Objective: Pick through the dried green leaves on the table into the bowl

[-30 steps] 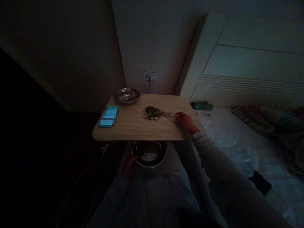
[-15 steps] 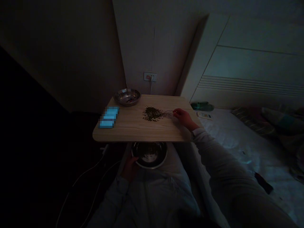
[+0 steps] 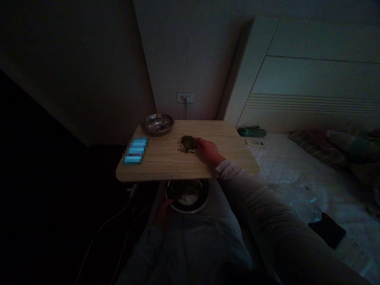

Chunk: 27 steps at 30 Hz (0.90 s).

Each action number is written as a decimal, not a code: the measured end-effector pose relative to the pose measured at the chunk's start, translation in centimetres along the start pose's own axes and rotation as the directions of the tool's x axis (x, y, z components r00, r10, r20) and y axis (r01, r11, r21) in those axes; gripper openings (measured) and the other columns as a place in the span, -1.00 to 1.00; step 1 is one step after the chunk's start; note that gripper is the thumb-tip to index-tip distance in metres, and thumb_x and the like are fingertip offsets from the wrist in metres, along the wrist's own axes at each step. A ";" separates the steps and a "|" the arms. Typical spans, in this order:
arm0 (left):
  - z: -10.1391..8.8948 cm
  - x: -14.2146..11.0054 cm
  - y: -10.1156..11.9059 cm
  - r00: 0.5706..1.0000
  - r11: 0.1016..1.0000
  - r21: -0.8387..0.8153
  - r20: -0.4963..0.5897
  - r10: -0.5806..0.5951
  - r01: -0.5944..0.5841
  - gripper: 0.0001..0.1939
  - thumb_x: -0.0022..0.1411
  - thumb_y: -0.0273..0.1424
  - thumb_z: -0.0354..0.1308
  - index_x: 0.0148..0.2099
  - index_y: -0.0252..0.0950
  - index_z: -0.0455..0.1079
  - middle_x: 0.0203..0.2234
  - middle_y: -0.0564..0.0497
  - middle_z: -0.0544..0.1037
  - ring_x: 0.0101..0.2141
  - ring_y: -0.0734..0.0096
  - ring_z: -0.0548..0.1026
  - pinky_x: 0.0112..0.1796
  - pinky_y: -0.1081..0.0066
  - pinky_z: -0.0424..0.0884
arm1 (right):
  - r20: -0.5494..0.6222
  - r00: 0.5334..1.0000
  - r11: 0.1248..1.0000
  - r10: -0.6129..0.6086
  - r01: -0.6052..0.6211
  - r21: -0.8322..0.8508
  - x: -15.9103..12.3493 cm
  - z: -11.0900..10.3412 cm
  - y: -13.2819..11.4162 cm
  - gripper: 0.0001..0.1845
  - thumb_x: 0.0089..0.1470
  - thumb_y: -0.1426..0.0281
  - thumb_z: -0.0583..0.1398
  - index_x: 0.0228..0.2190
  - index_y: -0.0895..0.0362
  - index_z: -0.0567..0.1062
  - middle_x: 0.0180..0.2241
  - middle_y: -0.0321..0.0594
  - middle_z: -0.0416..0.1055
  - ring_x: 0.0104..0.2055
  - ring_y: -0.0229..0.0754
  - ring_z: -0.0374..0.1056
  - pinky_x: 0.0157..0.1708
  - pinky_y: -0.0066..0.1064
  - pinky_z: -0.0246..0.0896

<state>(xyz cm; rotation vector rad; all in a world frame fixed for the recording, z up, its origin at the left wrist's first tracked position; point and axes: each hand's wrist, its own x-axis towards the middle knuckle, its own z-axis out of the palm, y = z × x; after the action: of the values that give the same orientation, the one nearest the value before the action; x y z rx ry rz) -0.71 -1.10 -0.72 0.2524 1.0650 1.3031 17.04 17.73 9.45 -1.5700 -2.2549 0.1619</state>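
Observation:
A small heap of dark greenish grains (image 3: 187, 144), perhaps beans or seeds, lies loose on the wooden tabletop (image 3: 160, 166). At the heap's right edge is my right hand (image 3: 207, 150), its fingers drawn together; whatever they hold is hidden in the dim light. Below the table's front edge, over my lap, my left hand (image 3: 163, 209) grips the left rim of a metal bowl (image 3: 190, 208). A few grains show inside that bowl, whose far side is under the tabletop. Another metal bowl (image 3: 157, 132) stands at the table's back left corner with something small and dark in it.
A blurred-out phone (image 3: 135, 150) with a lit screen lies at the table's left. Behind the table is a wall socket (image 3: 185, 97) with a cable. On the bed at right lie a green bottle (image 3: 252, 131), a pale remote (image 3: 255, 143) and a dark item (image 3: 328, 229).
My right hand has moved left across the tabletop, from the right side to the heap's edge. My left hand keeps its hold on the bowl. The view has shifted slightly.

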 end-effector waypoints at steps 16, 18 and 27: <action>0.1 -0.2 0.0 1.000 1.000 -0.025 -0.011 0.003 -0.003 -0.38 -0.17 -0.50 0.22 0.04 -0.22 0.37 -0.17 -0.02 0.60 -0.04 0.05 0.47 -0.09 0.18 0.42 | 0.029 0.977 0.978 -0.209 0.210 -0.003 -2.7 0.1 -0.6 -0.62 0.12 0.52 0.00 -0.06 0.14 0.45 -0.19 -0.11 0.51 -0.17 -0.11 0.42 -0.10 -0.29 0.26; 0.0 -0.1 -0.1 1.000 1.000 -0.026 -0.023 0.002 -0.002 -0.41 -0.17 -0.50 0.22 0.02 -0.22 0.37 -0.18 -0.01 0.60 -0.05 0.05 0.48 -0.09 0.17 0.42 | 0.025 0.975 0.975 -0.220 0.220 0.024 -3.2 0.0 -0.7 -0.62 0.11 0.52 0.01 -0.07 0.14 0.45 -0.19 -0.10 0.51 -0.17 -0.11 0.42 -0.09 -0.30 0.25; 0.0 -0.1 0.0 1.000 1.000 -0.016 -0.019 -0.021 0.020 -0.42 -0.17 -0.49 0.22 0.01 -0.25 0.37 -0.19 -0.03 0.60 -0.07 0.06 0.49 -0.11 0.18 0.44 | 0.063 0.964 0.966 -0.257 0.258 0.002 -5.4 -0.4 -0.9 -0.62 0.09 0.51 0.03 -0.06 0.14 0.44 -0.20 -0.09 0.52 -0.20 -0.13 0.41 -0.14 -0.36 0.23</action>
<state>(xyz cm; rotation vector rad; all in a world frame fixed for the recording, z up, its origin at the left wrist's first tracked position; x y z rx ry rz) -0.68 -1.16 -0.70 0.2170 1.0700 1.2973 18.02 12.44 8.72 -1.2743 -2.4846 0.1336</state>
